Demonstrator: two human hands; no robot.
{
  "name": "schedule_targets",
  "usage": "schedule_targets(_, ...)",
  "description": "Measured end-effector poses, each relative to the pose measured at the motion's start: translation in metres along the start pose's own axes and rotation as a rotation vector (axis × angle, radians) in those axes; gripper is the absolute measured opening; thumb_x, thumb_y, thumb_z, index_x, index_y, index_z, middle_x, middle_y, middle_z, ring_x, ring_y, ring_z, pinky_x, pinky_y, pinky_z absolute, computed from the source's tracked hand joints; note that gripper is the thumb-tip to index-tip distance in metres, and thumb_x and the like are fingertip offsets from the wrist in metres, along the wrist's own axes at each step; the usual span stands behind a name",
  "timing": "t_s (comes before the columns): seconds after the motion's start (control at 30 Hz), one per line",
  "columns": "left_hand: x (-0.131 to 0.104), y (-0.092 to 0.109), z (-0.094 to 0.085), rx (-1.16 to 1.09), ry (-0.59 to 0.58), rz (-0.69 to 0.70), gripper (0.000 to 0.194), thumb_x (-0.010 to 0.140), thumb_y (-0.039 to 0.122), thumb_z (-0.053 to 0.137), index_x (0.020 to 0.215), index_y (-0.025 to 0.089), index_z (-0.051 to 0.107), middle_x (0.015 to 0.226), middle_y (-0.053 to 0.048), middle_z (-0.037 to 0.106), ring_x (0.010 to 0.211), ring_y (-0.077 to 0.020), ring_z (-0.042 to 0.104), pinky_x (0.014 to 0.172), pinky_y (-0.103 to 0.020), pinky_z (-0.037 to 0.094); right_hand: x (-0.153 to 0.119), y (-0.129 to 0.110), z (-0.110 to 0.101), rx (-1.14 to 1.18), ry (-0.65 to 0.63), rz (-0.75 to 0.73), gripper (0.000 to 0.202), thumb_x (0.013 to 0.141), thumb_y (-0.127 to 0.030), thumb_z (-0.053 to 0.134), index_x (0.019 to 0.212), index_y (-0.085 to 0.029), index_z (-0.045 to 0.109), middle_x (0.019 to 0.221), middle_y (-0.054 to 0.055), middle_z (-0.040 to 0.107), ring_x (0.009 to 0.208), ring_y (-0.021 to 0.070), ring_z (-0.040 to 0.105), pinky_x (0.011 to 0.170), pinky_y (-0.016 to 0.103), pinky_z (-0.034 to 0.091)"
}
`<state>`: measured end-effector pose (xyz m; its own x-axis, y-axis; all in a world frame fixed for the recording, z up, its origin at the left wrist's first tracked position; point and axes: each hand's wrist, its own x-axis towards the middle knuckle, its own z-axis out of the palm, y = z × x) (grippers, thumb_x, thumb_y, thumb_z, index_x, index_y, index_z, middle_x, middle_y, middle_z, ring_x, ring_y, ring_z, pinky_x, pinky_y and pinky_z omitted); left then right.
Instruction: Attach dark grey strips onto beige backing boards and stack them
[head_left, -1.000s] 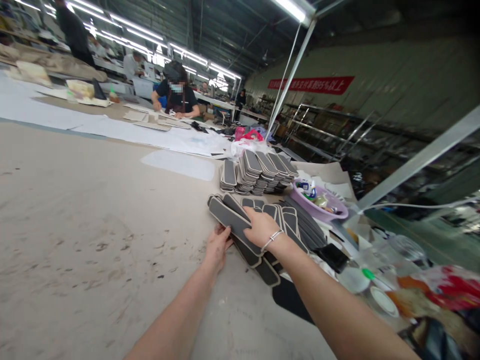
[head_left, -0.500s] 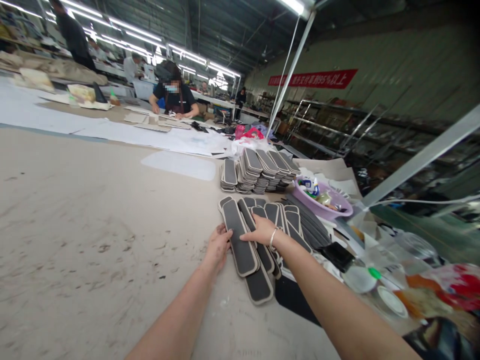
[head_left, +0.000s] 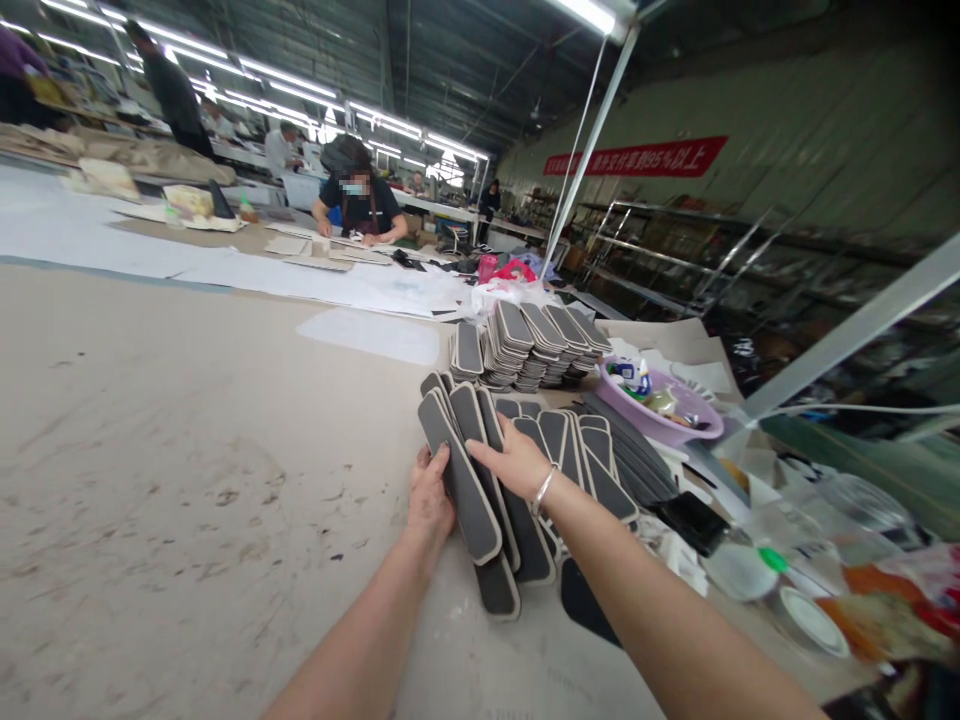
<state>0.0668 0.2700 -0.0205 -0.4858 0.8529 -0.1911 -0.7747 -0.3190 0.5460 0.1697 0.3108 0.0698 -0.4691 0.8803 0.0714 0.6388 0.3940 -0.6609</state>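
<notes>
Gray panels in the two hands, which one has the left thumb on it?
The leftmost panel, lying uppermost: the left hand has its thumb on its face. The other held panels are partly covered.

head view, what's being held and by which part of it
A fanned bunch of pale-edged dark strips: the left hand grips its left side, the right hand its right side, thumbs on top.

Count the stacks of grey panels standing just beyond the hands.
5 in view, left to right: first stack, second stack, third stack, fourth stack, and fifth stack, nearest the purple basin. More may be hidden behind.
</notes>
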Motion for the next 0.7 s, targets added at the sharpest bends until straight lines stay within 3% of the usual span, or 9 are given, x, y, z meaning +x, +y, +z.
schedule_targets(0.17,0.009,0.01,-0.005,-0.007,0.043,-0.051,0.03,0.064,0.022,0.072,0.091,0.017,0.06,0.083,-0.004,0.068,0.069,-0.0148,0.064,0.069,-0.027,0.052,0.008,0.005,-0.002,-0.231,0.032,0.046,0.025,0.084,-0.03,0.047,0.101,-0.014,0.056,0.1,0.011,0.064,0.095,0.022,0.058,0.083,0.03,0.042)
schedule_targets(0.3,0.011,0.01,-0.008,-0.016,0.035,-0.136,0.028,0.065,0.018,0.07,0.09,0.016,0.059,0.079,-0.004,0.067,0.067,-0.0161,0.064,0.067,-0.03,0.054,0.009,0.008,-0.011,-0.222,0.057,0.049,0.023,0.083,-0.033,0.048,0.095,-0.016,0.058,0.096,0.008,0.065,0.089,0.0202,0.059,0.078,0.028,0.042)
schedule_targets(0.4,0.012,0.016,-0.009,-0.026,0.027,-0.182,0.027,0.066,0.017,0.068,0.091,0.016,0.059,0.077,-0.003,0.067,0.063,-0.016,0.063,0.065,-0.032,0.055,0.013,0.013,-0.025,-0.239,0.113,0.067,0.024,0.084,-0.032,0.046,0.098,-0.017,0.058,0.096,0.006,0.065,0.089,0.0198,0.059,0.077,0.027,0.041)
schedule_targets(0.53,0.016,0.038,-0.012,-0.035,-0.017,-0.149,0.021,0.068,0.016,0.065,0.088,0.015,0.06,0.076,-0.002,0.066,0.064,-0.0148,0.063,0.065,-0.03,0.055,0.026,0.024,-0.055,-0.408,0.219,0.126,0.026,0.084,-0.032,0.045,0.1,-0.016,0.058,0.097,0.009,0.064,0.091,0.0232,0.058,0.077,0.029,0.041)
schedule_targets(0.63,0.018,0.048,-0.012,-0.032,-0.039,-0.15,0.017,0.068,0.017,0.063,0.085,0.015,0.06,0.073,-0.002,0.065,0.067,-0.0153,0.063,0.07,-0.029,0.054,0.032,0.027,-0.062,-0.477,0.137,0.108,0.025,0.083,-0.032,0.047,0.098,-0.015,0.059,0.097,0.01,0.064,0.092,0.0233,0.058,0.078,0.029,0.04)
schedule_targets(0.7,0.016,0.044,-0.011,-0.005,-0.069,-0.176,0.018,0.068,0.017,0.064,0.085,0.015,0.06,0.073,-0.003,0.066,0.07,-0.0165,0.064,0.073,-0.029,0.054,0.033,0.022,-0.052,-0.44,0.081,0.05,0.025,0.083,-0.032,0.048,0.099,-0.017,0.059,0.099,0.008,0.064,0.093,0.0217,0.058,0.079,0.028,0.04)
